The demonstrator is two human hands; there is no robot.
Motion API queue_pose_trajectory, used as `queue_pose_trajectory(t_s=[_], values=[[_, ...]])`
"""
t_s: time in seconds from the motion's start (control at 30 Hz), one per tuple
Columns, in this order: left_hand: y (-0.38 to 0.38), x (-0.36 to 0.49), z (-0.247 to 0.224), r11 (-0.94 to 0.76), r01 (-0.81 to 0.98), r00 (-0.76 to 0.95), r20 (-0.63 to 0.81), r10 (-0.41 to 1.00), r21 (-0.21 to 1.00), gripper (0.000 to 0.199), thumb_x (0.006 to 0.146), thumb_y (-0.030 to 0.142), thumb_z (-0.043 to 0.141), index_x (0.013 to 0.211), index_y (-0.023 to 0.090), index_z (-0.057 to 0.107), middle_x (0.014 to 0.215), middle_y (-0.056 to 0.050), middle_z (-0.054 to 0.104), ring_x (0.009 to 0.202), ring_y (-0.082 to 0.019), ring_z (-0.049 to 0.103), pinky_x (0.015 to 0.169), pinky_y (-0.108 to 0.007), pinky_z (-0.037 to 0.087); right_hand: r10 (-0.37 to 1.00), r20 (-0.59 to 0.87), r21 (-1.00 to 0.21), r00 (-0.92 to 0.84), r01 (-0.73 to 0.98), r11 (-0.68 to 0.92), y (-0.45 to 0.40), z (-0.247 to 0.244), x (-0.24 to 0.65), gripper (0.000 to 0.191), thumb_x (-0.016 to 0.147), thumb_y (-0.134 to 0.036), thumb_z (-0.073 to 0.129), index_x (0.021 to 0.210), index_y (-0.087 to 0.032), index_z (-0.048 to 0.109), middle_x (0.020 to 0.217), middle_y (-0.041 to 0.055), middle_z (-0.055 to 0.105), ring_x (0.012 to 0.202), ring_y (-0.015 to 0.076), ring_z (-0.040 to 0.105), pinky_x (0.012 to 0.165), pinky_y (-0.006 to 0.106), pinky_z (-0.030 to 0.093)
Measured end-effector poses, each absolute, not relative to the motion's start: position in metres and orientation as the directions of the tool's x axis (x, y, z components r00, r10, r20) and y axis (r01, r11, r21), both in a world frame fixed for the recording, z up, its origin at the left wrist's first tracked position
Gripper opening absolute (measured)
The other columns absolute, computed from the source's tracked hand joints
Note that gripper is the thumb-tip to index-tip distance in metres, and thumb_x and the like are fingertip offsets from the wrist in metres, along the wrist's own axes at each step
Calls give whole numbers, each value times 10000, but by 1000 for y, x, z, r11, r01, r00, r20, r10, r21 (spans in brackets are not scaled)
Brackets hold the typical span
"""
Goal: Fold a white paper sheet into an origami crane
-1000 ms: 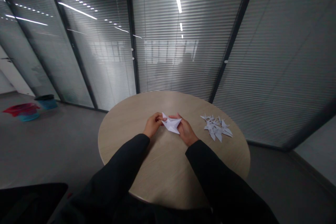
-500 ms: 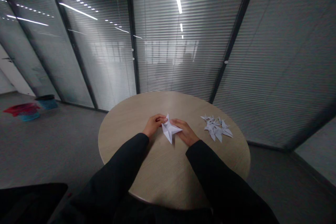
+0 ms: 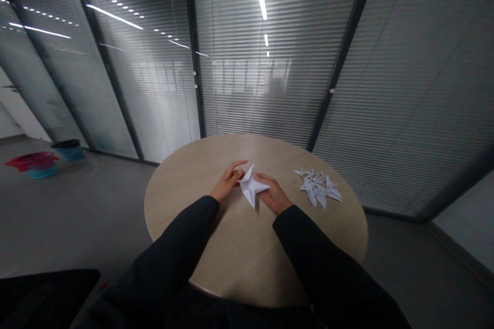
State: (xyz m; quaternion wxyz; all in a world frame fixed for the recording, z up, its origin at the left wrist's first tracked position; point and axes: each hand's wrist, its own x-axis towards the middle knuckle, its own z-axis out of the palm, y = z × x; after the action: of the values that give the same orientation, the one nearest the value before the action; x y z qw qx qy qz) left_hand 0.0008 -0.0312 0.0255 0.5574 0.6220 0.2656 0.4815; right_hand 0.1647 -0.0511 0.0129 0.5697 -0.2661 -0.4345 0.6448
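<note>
A white folded-paper origami star (image 3: 251, 187) with four points is held between my two hands, above the middle of the table. My right hand (image 3: 273, 196) grips it from the right, its fingers partly hidden behind the paper. At the star's left point is my left hand (image 3: 228, 183), with the index finger stretched out above and the thumb and other fingers closed at the paper. To the right lies a pile of white folded-paper pieces (image 3: 317, 188), apart from both hands.
The round wooden table (image 3: 224, 262) stands in front of a glass partition (image 3: 247, 108) with blinds. On the floor at far left are a blue bin (image 3: 69, 151) and another bin (image 3: 38, 164) with a red liner. A black object (image 3: 42, 298) fills the lower left corner.
The star has turned slightly and shifted a little to the right. My left index finger has lifted and straightened away from the paper. The pile has stayed put.
</note>
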Motion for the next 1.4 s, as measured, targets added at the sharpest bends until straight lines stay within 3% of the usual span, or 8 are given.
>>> queue_pose_trajectory(t_s=[0.2,0.43,0.6,0.9,1.03,1.17,1.4], values=[[-29,-1,24,-361,-244,532,436,726,900,507,708,217,669,1205,199,571,1119,-88,588,1011,-200,535,866,-313,417,972,146,-813,-185,-582,11,-41,4,169,219,714,-265,706,888,-133,686,927,66,662,859,191,592,824,328,449],[-21,-2,20,-450,-156,555,455,696,879,319,693,219,719,1002,150,679,1065,-97,600,984,-191,552,913,-334,414,984,93,-781,-149,-624,-21,-41,5,168,131,679,-206,721,771,-120,682,825,55,658,761,156,590,736,271,466],[-23,0,20,-358,-179,533,396,748,916,338,687,320,740,943,113,665,962,-89,608,837,-163,587,797,-323,479,982,85,-774,-170,-632,-42,-45,10,166,122,669,-202,717,750,-125,670,773,39,649,706,149,585,702,273,476],[-23,3,24,-213,-225,420,292,859,951,421,592,413,792,820,93,642,782,-52,639,672,-123,589,729,-288,490,993,14,-788,-117,-613,-61,-47,14,166,187,746,-206,622,919,-140,649,925,63,657,806,170,611,724,292,504],[-21,3,23,-210,-315,291,304,907,926,413,596,397,792,842,101,644,836,-53,643,724,-121,587,729,-275,499,997,53,-768,-48,-641,10,-51,17,166,324,663,-160,603,986,-158,624,960,74,656,900,203,612,771,326,510],[-20,2,23,-148,-452,188,257,948,879,380,580,334,813,826,103,638,822,-31,627,738,-100,574,742,-247,500,982,156,-758,-103,-650,52,-55,20,167,418,588,-78,609,990,-193,617,1016,43,641,966,197,588,879,364,486],[-23,1,26,-29,-524,236,177,956,851,392,570,292,828,849,89,641,849,-34,631,693,-66,570,738,-214,490,956,263,-817,-129,-557,149,-57,21,163,375,687,-241,733,1042,-210,617,1101,58,597,1027,207,562,888,376,480]])
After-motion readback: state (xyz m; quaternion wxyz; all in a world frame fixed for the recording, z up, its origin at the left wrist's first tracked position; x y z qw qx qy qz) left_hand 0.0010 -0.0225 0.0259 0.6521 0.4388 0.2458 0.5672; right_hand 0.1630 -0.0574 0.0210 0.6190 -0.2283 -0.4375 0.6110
